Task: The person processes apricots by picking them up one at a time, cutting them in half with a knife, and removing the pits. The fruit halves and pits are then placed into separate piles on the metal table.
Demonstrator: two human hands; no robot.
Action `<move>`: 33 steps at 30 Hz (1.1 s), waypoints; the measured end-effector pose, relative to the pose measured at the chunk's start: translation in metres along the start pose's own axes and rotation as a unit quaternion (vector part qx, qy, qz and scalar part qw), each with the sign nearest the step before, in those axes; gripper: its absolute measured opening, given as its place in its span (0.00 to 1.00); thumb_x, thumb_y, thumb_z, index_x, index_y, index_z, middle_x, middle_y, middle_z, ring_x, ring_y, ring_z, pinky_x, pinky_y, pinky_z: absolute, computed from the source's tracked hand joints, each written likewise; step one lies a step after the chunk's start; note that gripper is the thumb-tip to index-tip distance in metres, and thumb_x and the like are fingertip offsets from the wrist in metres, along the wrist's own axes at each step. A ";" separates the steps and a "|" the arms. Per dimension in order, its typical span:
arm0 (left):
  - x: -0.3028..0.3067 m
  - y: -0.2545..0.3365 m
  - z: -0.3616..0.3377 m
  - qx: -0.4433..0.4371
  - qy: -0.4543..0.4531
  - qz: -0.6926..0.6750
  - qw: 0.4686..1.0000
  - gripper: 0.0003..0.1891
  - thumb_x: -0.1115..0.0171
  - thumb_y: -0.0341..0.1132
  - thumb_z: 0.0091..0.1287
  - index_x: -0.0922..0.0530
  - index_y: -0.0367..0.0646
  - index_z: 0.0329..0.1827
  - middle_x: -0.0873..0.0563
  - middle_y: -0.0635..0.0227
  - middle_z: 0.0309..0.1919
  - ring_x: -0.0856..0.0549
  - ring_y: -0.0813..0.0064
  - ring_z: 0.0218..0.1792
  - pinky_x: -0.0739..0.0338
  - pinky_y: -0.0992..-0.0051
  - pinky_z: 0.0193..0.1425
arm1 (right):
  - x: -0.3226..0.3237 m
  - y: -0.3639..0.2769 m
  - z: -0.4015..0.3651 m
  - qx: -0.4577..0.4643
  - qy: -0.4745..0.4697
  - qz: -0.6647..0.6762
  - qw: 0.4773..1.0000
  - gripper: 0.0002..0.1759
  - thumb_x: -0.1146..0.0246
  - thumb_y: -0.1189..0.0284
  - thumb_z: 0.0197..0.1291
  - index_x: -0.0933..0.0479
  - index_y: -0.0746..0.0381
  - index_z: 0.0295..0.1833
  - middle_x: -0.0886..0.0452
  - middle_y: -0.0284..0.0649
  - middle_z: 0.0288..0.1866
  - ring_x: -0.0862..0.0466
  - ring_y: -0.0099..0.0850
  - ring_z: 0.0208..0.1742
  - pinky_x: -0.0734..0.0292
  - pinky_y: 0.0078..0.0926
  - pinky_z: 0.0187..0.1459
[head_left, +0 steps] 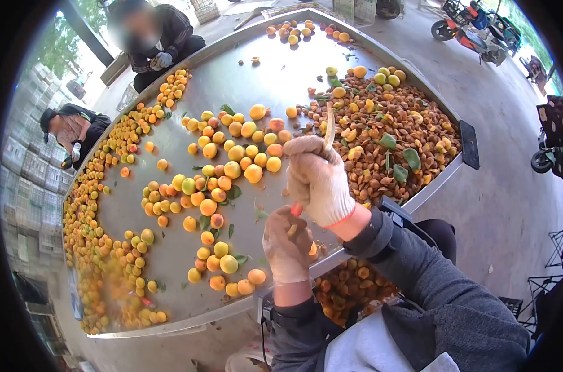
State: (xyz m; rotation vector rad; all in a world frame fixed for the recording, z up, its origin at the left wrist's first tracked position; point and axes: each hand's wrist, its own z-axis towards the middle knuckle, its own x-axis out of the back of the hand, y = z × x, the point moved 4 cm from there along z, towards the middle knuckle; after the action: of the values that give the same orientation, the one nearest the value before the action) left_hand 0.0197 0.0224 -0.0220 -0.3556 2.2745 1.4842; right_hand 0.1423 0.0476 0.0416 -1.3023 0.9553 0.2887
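My right hand (pixel 319 181), in a whitish work glove with soiled fingers, is closed in a fist. From its top rises a pale, curved, tapering piece (pixel 329 127) of what looks like a knife; a red end (pixel 296 209) shows below the fist. Just under it, my left hand (pixel 287 243), gloved too, is closed with its fingers curled up. A small yellowish bit, apparently an apricot, shows between those fingers, mostly hidden. Loose whole apricots (pixel 253 173) lie on the metal table (pixel 176 248) left of my hands. Brown apricot pits (pixel 380 121) are heaped beyond my right hand.
Many apricots (pixel 101 248) line the table's left side. Green leaves (pixel 411 159) lie among the pits. Below the near edge, a container holds orange-brown fruit pieces (pixel 354 282). Two people with gloved hands sit along the far left edge. A scooter (pixel 479 34) stands at upper right.
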 end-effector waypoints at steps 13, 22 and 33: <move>0.003 0.011 0.014 -0.122 0.047 0.129 0.983 0.21 0.43 0.17 0.63 0.27 0.41 0.60 0.17 0.64 0.40 0.20 0.82 0.25 0.24 0.84 0.26 | 0.067 -0.027 0.055 0.054 0.140 0.034 0.988 0.09 0.46 0.76 0.63 0.29 0.55 0.29 0.39 0.25 0.17 0.40 0.19 0.13 0.48 0.18 0.14; -0.028 0.028 -0.038 -0.026 -0.466 0.226 0.855 0.13 0.33 0.23 0.57 0.19 0.37 0.46 0.17 0.61 0.49 0.17 0.77 0.28 0.23 0.81 0.30 | 0.060 -0.020 0.086 0.074 0.049 -0.336 0.938 0.07 0.39 0.76 0.60 0.17 0.62 0.42 0.17 0.34 0.30 0.22 0.22 0.25 0.27 0.19 0.26; 0.031 0.020 0.009 -0.036 -0.045 -0.024 0.998 0.18 0.40 0.36 0.69 0.24 0.34 0.57 0.16 0.56 0.46 0.17 0.64 0.49 0.22 0.66 0.57 | 0.035 0.077 0.090 0.061 -0.172 -0.817 0.546 0.13 0.40 0.72 0.54 0.19 0.57 0.47 0.18 0.45 0.44 0.16 0.43 0.48 0.21 0.42 0.47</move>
State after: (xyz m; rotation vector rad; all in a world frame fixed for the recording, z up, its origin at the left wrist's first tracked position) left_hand -0.0152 0.0388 -0.0230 -0.3534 2.1321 1.5291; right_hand 0.1506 0.1403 -0.0397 -1.4029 -0.8199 -0.9629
